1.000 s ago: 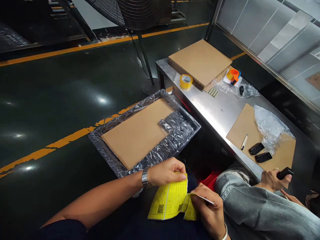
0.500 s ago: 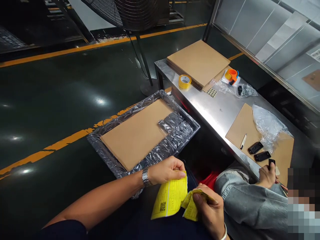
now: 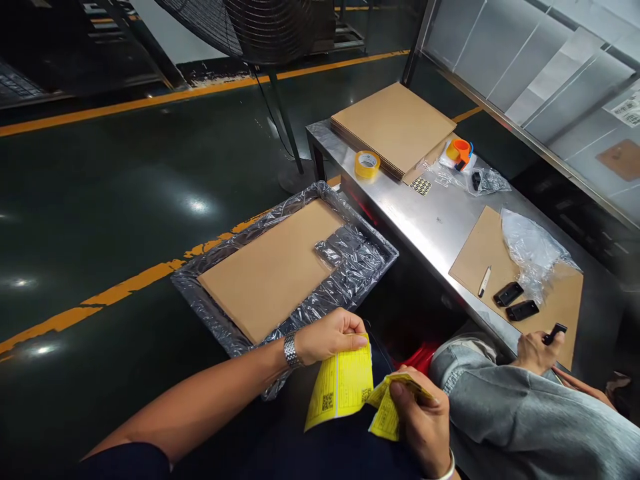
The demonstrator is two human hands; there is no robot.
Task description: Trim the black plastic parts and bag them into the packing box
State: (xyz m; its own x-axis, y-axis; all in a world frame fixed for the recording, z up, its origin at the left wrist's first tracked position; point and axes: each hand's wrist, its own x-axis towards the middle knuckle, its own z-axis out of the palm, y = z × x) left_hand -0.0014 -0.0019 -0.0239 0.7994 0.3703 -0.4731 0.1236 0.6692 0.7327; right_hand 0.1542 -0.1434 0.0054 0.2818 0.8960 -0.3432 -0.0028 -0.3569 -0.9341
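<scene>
In my left hand (image 3: 333,339) a yellow label sheet (image 3: 345,380) with printed lines and QR codes is pinched between thumb and fingers. It hangs down over my dark clothing. My right hand (image 3: 423,417) grips a crumpled, folded yellow label piece (image 3: 387,413). The two yellow pieces meet or overlap at their edges; whether they are joined I cannot tell. Just beyond my left hand lies a crate (image 3: 200,310) lined with clear plastic, with a flat cardboard sheet (image 3: 275,267) and dark plastic-wrapped items (image 3: 345,247) in it.
A co-worker's hand (image 3: 535,353) at right holds a small black part (image 3: 555,332). The metal table (image 3: 415,227) bears a cardboard stack (image 3: 395,127), tape roll (image 3: 367,165), orange tape dispenser (image 3: 460,153), utility knife (image 3: 484,281) and black parts (image 3: 509,294). A floor fan (image 3: 270,30) stands behind.
The yellow sheet in my left hand has shifted and turned slightly, so a second QR code shows. The co-worker's hand has tilted the black part. The view has moved slightly.
</scene>
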